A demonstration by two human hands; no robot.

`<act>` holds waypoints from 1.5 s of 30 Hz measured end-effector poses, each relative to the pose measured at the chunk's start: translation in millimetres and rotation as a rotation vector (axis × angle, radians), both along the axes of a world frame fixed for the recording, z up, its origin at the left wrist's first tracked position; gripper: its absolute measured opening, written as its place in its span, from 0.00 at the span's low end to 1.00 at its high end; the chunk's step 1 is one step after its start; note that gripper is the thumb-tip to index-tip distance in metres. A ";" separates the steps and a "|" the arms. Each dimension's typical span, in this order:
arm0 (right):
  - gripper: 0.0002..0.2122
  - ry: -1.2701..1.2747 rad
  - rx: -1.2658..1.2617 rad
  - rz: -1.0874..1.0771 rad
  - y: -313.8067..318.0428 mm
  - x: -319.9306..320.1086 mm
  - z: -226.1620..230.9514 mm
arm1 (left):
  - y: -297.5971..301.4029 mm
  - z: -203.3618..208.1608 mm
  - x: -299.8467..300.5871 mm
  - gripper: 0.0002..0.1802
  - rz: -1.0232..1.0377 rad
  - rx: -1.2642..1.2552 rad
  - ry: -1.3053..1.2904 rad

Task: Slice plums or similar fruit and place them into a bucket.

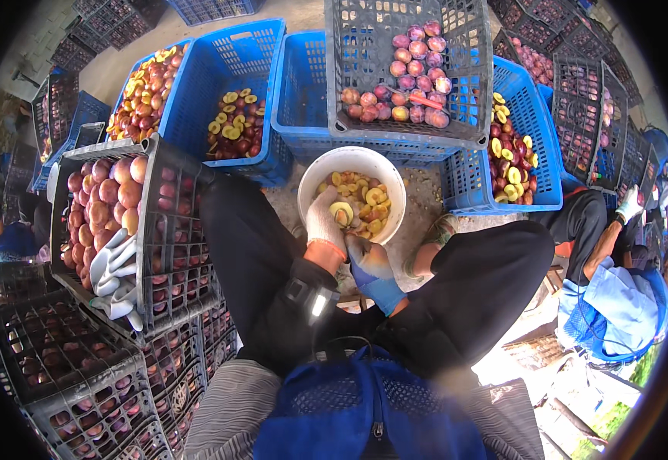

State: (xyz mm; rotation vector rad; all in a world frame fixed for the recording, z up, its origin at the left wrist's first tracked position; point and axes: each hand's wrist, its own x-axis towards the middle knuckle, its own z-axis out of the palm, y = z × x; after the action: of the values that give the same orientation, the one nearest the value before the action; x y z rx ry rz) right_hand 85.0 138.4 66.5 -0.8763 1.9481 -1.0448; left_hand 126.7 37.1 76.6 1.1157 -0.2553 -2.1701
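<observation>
My left hand (322,221), in a white knit glove, is closed on a halved plum (341,213) with its yellow cut face turned up. It is over the near side of a white bucket (309,165) that holds many yellow-fleshed plum pieces (376,197). Close beside it, at the bucket's near rim, my right hand (372,268) wears a blue glove with a grey palm. Its fingers are curled, and what they hold, if anything, is hidden.
A black crate of whole plums (417,69) tilts over blue crates ahead. Blue crates with halved plums (234,123) stand on both sides. At left, spare gloves (115,264) lie on a black crate of plums (104,199). A co-worker (610,291) sits at right.
</observation>
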 end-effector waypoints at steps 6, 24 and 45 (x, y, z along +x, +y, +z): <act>0.19 -0.326 0.051 0.027 5.8 -8.4 5.0 | 4.0 2.6 -2.2 0.17 -0.055 -0.152 -0.117; 0.20 -1.701 -0.128 0.165 16.7 -22.5 19.8 | -2.5 21.9 -9.9 0.27 -0.192 -0.026 0.209; 0.20 -0.949 -0.176 -0.733 3.8 -77.6 39.8 | -118.7 76.5 5.2 0.18 -1.009 -1.633 -1.725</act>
State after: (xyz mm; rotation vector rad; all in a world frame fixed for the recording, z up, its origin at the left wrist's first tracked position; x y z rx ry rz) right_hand 7.4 142.2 106.4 0.3223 1.3258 -1.6585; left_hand 132.0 -81.6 153.1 1.3110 -2.9029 -0.0720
